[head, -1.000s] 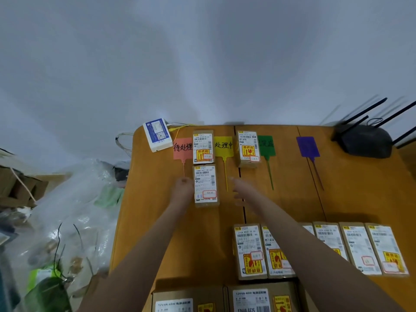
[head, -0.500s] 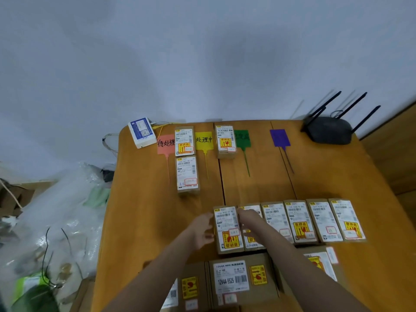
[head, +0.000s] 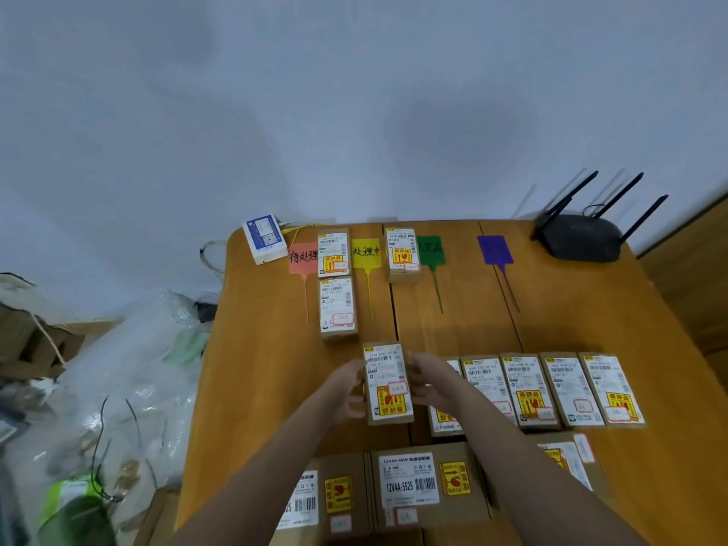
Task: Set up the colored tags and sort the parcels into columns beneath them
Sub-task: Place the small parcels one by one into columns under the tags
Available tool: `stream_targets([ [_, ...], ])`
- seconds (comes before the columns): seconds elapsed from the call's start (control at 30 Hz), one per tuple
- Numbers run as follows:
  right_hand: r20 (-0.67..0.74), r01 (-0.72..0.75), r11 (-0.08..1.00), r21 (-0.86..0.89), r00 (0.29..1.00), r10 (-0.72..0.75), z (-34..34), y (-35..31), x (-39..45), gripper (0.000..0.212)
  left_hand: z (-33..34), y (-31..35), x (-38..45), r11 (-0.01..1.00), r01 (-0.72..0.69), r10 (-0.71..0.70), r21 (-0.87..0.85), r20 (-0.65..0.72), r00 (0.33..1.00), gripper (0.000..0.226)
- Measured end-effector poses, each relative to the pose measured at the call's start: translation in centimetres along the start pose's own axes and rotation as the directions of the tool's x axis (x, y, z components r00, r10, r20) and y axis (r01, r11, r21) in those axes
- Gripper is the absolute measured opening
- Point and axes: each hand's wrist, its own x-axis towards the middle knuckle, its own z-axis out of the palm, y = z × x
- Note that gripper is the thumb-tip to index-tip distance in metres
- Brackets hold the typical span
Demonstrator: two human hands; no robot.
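Parcel (head: 388,382) in the lower middle of the frame is held between both hands — the left hand (head: 346,388) grips its left edge, the right hand (head: 427,382) its right edge, fingers curled on it. Whether it is lifted or touching the worktop (head: 256,388), I cannot tell. Sorting is in hand: the tags stand along the top, the red tag (head: 302,257) with two parcels beside it, the yellow tag (head: 366,252) with one. Next, I judge, the label must be read and the parcel carried up — into the matching column.

Brown cardboard parcels (head: 388,384) with glossy paper labels lie on a smooth wooden table (head: 268,368).
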Motion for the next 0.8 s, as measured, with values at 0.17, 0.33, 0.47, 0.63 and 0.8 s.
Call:
stream_targets([
  [0.17,0.042,0.168,0.986,0.011,0.985,-0.169,0.8,-2.1,-4.1,0.029,-2.1,2.3,-4.2,0.983,-0.181,0.179,0.043,0.034,0.983,0.039],
  [0.33,0.094,0.342,0.940,-0.002,0.936,-0.341,1.1,-3.7,-10.1,0.040,-4.1,4.0,-11.0,0.915,-0.394,0.389,0.088,0.072,0.919,0.035],
  [0.47,0.098,0.420,0.907,0.033,0.901,-0.422,1.7,-3.9,-14.9,0.035,-4.7,4.1,-16.0,0.884,-0.468,0.463,0.025,0.104,0.880,0.029],
  [0.63,0.071,0.474,0.880,0.033,0.877,-0.475,2.7,-3.0,-18.0,0.037,-4.8,3.0,-19.3,0.848,-0.530,0.526,0.010,0.116,0.843,0.027],
  [0.8,0.056,0.488,0.872,0.031,0.870,-0.489,2.7,-1.6,-19.4,0.037,-5.1,2.0,-20.1,0.844,-0.536,0.530,0.017,0.135,0.837,0.029],
])
